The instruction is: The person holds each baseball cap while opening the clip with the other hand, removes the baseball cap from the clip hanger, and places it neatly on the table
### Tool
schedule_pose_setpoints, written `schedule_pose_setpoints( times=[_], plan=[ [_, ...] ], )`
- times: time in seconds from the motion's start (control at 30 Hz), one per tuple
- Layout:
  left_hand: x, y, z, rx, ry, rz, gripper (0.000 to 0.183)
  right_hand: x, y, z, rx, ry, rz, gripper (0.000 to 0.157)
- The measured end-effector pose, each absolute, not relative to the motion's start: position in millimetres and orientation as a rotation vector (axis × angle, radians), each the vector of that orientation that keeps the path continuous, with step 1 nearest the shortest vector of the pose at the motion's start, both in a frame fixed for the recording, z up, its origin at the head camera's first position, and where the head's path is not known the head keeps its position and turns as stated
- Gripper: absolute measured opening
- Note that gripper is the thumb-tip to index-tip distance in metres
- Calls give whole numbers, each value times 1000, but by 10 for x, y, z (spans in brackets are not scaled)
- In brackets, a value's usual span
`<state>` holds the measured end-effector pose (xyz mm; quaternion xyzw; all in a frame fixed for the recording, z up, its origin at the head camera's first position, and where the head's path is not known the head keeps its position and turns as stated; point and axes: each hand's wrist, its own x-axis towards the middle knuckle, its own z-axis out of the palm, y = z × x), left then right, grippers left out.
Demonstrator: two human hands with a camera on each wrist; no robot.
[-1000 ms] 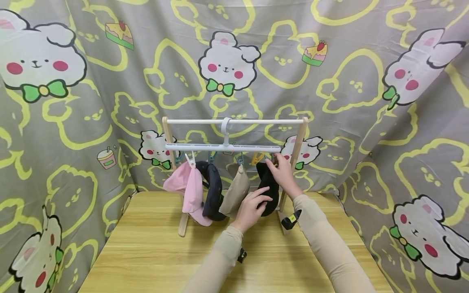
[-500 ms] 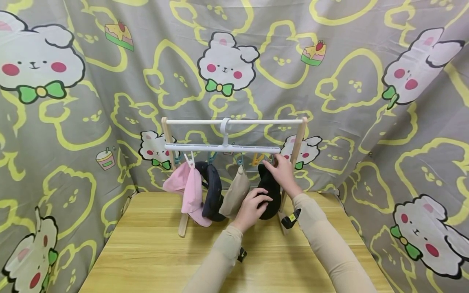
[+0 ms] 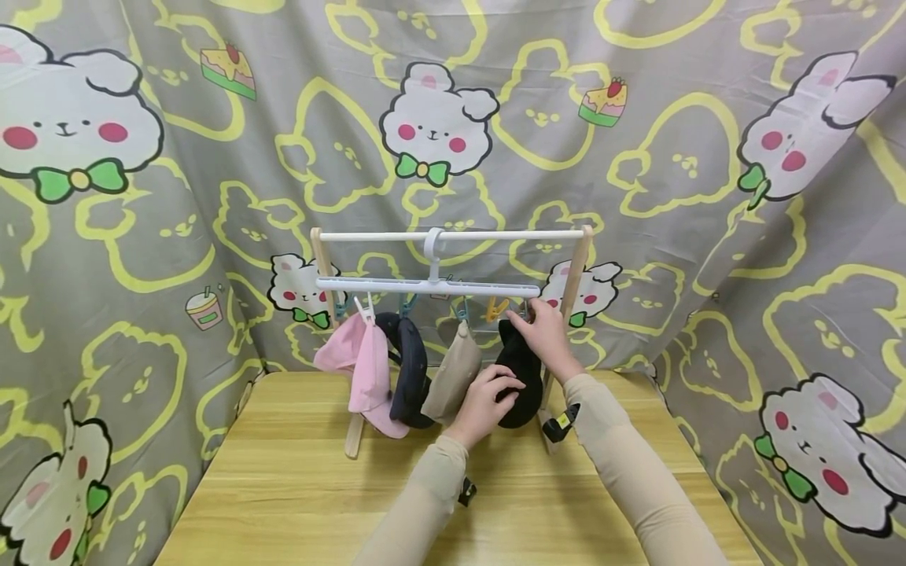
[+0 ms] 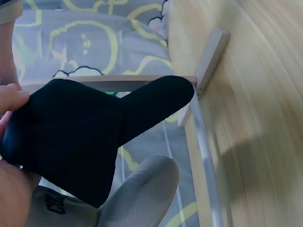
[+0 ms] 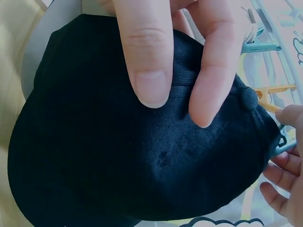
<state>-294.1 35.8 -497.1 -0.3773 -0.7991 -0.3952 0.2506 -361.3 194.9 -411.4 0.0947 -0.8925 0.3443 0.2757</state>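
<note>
A black cap [image 3: 522, 405] hangs at the right end of a white clip hanger [image 3: 396, 286]. My left hand [image 3: 484, 401] holds the crown of this cap from the left; in the right wrist view its fingers lie across the black cloth [image 5: 94, 137]. Higher up, my right hand [image 3: 548, 334] pinches a teal clip [image 5: 280, 147] at the cap's upper edge. Whether the clip bites the cloth I cannot tell. The left wrist view shows the black cap [image 4: 71, 123] with its brim toward the table, partly covering the hands.
A pink cap [image 3: 370, 369], a dark navy cap [image 3: 410, 377] and a beige cap [image 3: 453, 377] hang to the left. An orange clip [image 3: 498, 308] sits beside the right hand. The hanger hooks over a rack's white rail [image 3: 510, 235], standing on a wooden table [image 3: 283, 487] before a patterned curtain [image 3: 255, 141].
The black cap's lower end has dropped a little and its crown shows more. My right thumb has shifted slightly left near the clip. My left hand stays on the cap.
</note>
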Motion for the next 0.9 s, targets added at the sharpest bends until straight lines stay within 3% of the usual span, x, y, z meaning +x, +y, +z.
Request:
schedule_pose_setpoints(
  times=[0.9],
  plan=[
    [-2943, 317, -5004, -980, -2176, -1151, 16, -3597, 1944, -4088, 310, -2388, 887, 39]
  ],
)
